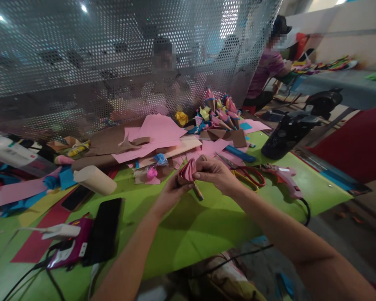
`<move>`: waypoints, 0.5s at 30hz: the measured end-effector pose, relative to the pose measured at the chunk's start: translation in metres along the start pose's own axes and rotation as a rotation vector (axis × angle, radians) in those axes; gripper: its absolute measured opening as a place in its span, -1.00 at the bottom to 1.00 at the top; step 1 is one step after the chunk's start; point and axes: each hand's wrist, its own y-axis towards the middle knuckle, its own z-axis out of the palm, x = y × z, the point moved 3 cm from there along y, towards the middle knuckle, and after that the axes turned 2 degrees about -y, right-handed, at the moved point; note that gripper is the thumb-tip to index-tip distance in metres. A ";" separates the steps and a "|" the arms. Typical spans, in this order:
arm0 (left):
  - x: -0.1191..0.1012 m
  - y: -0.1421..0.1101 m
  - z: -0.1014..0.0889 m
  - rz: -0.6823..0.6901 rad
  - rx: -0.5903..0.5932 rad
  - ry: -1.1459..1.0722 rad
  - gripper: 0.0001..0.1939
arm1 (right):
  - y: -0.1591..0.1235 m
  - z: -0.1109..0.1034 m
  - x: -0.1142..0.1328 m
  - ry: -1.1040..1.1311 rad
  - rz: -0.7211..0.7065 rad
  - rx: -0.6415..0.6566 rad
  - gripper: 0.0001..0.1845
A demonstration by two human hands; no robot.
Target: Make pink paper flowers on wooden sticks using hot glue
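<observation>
Over the green table my left hand (172, 188) is closed around the lower part of a pink paper flower (188, 169) with folded, layered petals. My right hand (213, 172) pinches the flower's edge from the other side. Below the fingers, a short pencil-like stick (198, 192) sticks out; whether it is fixed to the flower or only lies behind it I cannot tell. Just beyond my hands are scraps of paper, a crumpled blue piece (160, 159) and a bright pink one (152, 172). Scissors with red and yellow handles (252, 177) rest beside my right wrist.
A pink glue gun (285, 179) and a black tumbler (288, 133) stand on the right. Pink sheets (156, 131) and finished paper flowers (224, 110) fill the back. Phones (103, 230), a power strip (70, 246) and a cardboard roll (95, 179) lie left. A person sits far right.
</observation>
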 end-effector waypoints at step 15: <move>0.000 -0.001 -0.010 -0.027 -0.004 0.186 -0.43 | 0.002 -0.008 -0.005 -0.046 0.038 -0.137 -0.76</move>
